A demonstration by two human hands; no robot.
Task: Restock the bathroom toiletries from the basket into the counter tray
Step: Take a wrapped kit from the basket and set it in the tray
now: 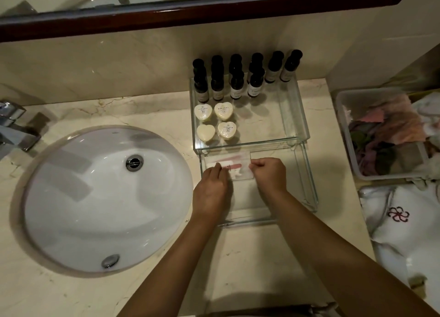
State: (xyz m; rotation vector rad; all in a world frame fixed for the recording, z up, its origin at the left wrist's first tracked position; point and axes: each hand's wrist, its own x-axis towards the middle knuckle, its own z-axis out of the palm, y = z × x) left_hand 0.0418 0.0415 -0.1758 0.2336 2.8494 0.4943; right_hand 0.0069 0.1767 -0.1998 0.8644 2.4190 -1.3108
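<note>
The sink lies left of two trays on the tabletop. The far tray holds bottles behind soaps; the near tray holds a packet. A basket stands right.

Both bare forearms reach forward from the lower edge, side by side and drawing slightly together. The left hand lies palm down, its bent fingers holding the left end of a clear packet. The right hand is curled, knuckles up, pinching the packet's right edge
</note>
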